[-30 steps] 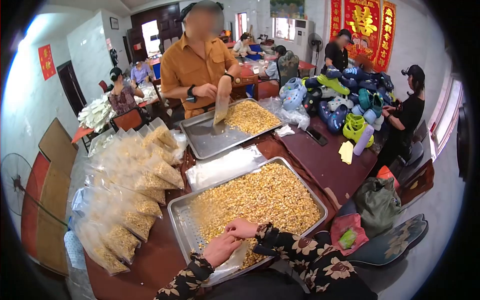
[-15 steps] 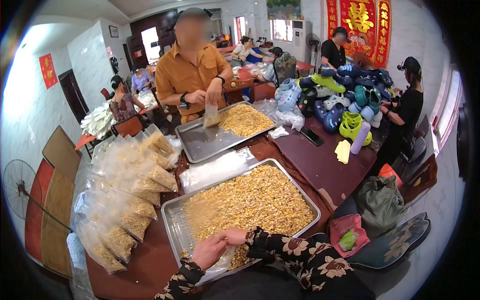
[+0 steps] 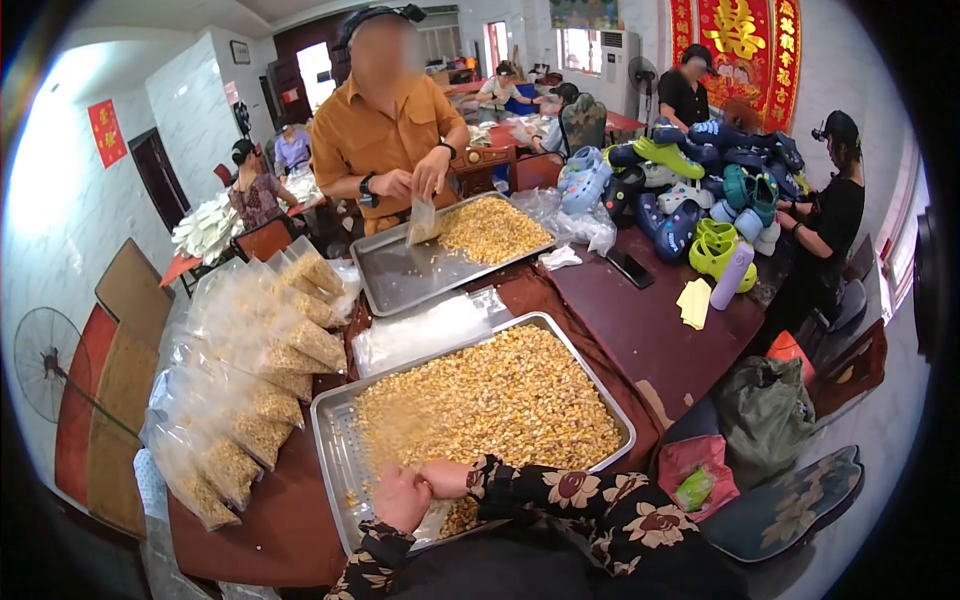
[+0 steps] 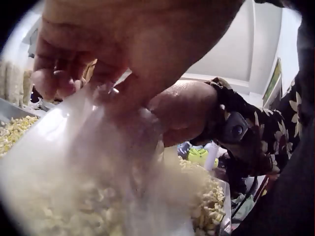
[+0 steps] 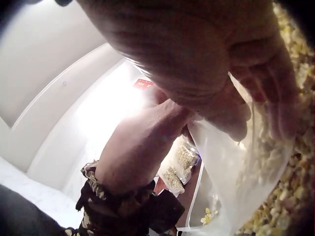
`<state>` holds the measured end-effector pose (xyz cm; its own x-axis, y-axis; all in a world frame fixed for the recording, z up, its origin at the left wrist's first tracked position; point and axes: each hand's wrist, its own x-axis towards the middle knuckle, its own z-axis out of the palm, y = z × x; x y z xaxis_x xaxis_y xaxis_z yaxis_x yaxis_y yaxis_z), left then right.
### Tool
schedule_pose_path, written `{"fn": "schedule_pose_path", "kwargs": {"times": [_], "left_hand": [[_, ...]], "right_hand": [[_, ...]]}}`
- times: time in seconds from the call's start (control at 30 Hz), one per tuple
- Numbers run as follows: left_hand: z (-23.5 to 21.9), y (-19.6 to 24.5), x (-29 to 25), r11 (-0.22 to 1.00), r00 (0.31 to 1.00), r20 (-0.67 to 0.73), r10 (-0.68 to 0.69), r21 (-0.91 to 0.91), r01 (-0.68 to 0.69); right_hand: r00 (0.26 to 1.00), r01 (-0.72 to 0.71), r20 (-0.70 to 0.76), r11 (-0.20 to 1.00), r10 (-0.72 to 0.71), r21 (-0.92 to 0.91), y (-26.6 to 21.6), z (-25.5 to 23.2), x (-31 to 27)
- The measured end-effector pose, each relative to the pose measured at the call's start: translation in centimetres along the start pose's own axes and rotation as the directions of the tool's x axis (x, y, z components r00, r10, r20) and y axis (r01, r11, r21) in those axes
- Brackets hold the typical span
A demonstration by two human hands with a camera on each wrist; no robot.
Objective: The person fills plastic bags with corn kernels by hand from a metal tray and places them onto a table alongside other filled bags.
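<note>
A large metal tray (image 3: 327,447) heaped with yellow corn kernels (image 3: 500,395) lies in front of me. At its near left corner both hands hold a clear plastic bag (image 3: 437,517) that has kernels in it. My left hand (image 3: 403,492) pinches the bag's mouth, seen close up as the left hand (image 4: 74,73) on the bag (image 4: 74,167). My right hand (image 3: 443,478) grips the opposite edge; in the right wrist view the right hand (image 5: 236,103) pinches the bag (image 5: 241,182) over the kernels. The two hands touch each other.
Filled bags of kernels (image 3: 250,390) are piled along the left. Flat empty bags (image 3: 420,330) lie beyond my tray. A person in an orange shirt (image 3: 385,130) fills a bag over a second tray (image 3: 400,275). On the right are a phone (image 3: 630,268), a bottle (image 3: 731,275) and foam clogs (image 3: 700,190).
My hands and the bag have shifted left toward the tray's near corner. The person opposite has lifted their bag slightly above the far tray.
</note>
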<state>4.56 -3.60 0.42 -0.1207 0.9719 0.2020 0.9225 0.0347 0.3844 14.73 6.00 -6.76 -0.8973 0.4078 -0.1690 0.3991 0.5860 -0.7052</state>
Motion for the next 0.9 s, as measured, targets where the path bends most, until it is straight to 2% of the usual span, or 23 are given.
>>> {"fn": "schedule_pose_path", "kwargs": {"times": [0.07,0.13,0.2,0.27,0.43,0.53,0.6,0.63,0.67,0.73,0.77,0.83,0.87,0.9], "left_hand": [[0.2,-0.2,-0.1,0.998,0.993,0.103,-0.056,0.017,0.055],[0.1,0.0,-0.1,0.997,0.990,0.131,-0.057,0.050,0.051],[-0.3,0.4,-0.2,0.995,0.985,0.162,-0.061,0.083,0.048],[-0.6,0.9,-0.2,0.983,0.963,0.251,-0.097,0.177,0.053],[0.7,-0.1,-0.5,0.988,0.958,0.266,-0.107,0.134,0.073],[0.6,0.7,-0.4,0.989,0.953,0.271,-0.136,0.097,0.113],[0.6,0.6,-0.3,0.986,0.949,0.268,-0.166,0.067,0.154],[0.9,0.0,-0.4,0.990,0.949,0.285,-0.137,0.053,0.127],[1.1,-0.3,-0.5,0.994,0.947,0.303,-0.108,0.037,0.102],[1.2,-0.2,-0.6,0.995,0.950,0.294,-0.104,0.024,0.102],[1.2,-0.2,-0.6,0.995,0.953,0.286,-0.097,0.008,0.099],[1.4,-0.4,-0.6,0.996,0.961,0.265,-0.084,-0.008,0.089],[1.5,-0.4,-0.6,0.997,0.967,0.245,-0.069,-0.028,0.079],[1.5,-0.4,-0.6,0.997,0.967,0.245,-0.069,-0.025,0.078]], "right_hand": [[0.993,0.043,-0.114,0.991,-0.029,0.124,-1.5,-0.8,-1.3],[0.993,0.060,-0.104,0.996,-0.054,0.060,-2.3,-1.9,-2.0],[0.999,0.007,-0.045,0.999,-0.004,0.051,-2.4,-2.3,-2.3],[0.998,0.014,-0.062,0.999,-0.011,0.034,-2.2,-2.0,-2.4],[0.993,0.042,-0.114,0.999,-0.039,0.030,-2.3,-2.5,-2.7],[0.986,0.127,-0.119,0.989,-0.118,0.076,-2.1,-3.4,-2.4],[0.993,-0.116,0.021,0.976,0.114,0.185,-2.2,-5.0,-2.2],[0.981,0.026,-0.193,0.990,0.001,0.136,-0.6,-4.2,-1.5],[0.981,0.029,-0.192,0.990,-0.002,0.138,0.3,-4.3,-1.2],[0.901,0.000,-0.434,1.000,-0.007,-0.016,1.3,-5.5,-1.0],[0.901,0.003,-0.434,1.000,-0.009,-0.013,2.2,-6.1,-0.7],[0.967,-0.103,-0.255,0.938,0.016,-0.331,3.6,-7.1,-0.2],[0.966,-0.101,-0.257,0.939,0.014,-0.328,3.9,-6.9,-0.4],[0.958,-0.066,-0.282,0.920,-0.050,-0.387,4.2,-6.6,-0.6]]}}
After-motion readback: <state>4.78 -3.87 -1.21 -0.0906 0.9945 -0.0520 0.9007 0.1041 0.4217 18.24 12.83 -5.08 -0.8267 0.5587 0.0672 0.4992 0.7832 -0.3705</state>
